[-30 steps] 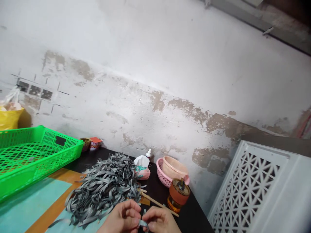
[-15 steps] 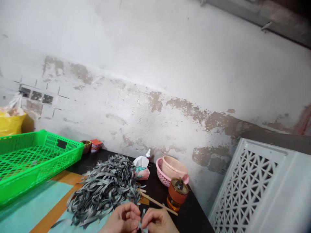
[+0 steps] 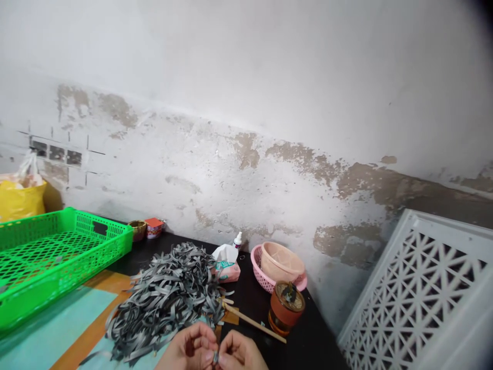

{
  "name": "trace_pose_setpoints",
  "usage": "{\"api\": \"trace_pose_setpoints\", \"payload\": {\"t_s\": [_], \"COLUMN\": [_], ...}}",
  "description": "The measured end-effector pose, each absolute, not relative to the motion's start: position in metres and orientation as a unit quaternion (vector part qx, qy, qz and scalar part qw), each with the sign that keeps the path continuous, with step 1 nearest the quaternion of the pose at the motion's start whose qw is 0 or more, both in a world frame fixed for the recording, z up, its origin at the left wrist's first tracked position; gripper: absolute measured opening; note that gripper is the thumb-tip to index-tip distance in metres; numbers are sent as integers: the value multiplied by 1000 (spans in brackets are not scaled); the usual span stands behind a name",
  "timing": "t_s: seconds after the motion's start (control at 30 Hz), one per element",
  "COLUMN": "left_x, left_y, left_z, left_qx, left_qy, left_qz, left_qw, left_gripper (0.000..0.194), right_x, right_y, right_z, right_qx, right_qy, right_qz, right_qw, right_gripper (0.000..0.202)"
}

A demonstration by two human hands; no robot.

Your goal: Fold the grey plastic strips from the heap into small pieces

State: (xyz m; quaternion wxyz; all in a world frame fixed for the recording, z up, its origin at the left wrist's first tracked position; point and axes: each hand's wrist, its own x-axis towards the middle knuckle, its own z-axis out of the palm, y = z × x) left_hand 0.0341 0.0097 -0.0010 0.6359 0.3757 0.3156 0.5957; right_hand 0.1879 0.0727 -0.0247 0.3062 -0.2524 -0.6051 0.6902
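At the bottom edge, my left hand [image 3: 189,347] and my right hand [image 3: 241,351] are close together, fingertips nearly touching. Both are closed in a pinch on a small grey strip [image 3: 215,355], of which only a bit shows between the fingers. Just beyond them lies a large tangled heap of grey strips [image 3: 169,295]. A thin wooden stick [image 3: 256,324] rests on the dark table to the right of the heap, beyond my right hand.
A green plastic crate [image 3: 103,257] stands left. Behind the heap are a tissue pack [image 3: 228,271] and a small white-capped bottle [image 3: 238,240]. Pink baskets [image 3: 283,262] and an amber jar [image 3: 285,308] stand right, near a white lattice panel [image 3: 419,293]. A peeling wall [image 3: 215,169] rises behind.
My hands have drawn slightly closer together, and less of the strip shows between them. The camera view has shifted and tilted a little. The heap looks the same.
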Motion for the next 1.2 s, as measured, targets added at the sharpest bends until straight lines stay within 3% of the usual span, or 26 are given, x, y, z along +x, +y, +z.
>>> {"api": "trace_pose_setpoints", "payload": {"t_s": [0.3, 0.9, 1.07, 1.2], "left_x": [41, 52, 46, 41], "left_y": [5, 5, 20, 23], "left_z": [0, 18, 8, 1], "left_qx": [394, 411, 392, 375], "left_qy": [334, 389, 385, 375], "left_qz": [607, 618, 596, 583], "left_qw": [603, 545, 585, 615], "left_gripper": [22, 30, 36, 42], "right_x": [192, 182, 182, 181], "right_y": [72, 79, 79, 77], "right_z": [-15, -32, -31, -37], "right_qx": [-268, -292, -284, -301], "right_qy": [-601, -577, -566, -575], "right_qz": [698, 692, 693, 660], "right_qw": [283, 321, 344, 378], "right_gripper": [56, 61, 67, 57]}}
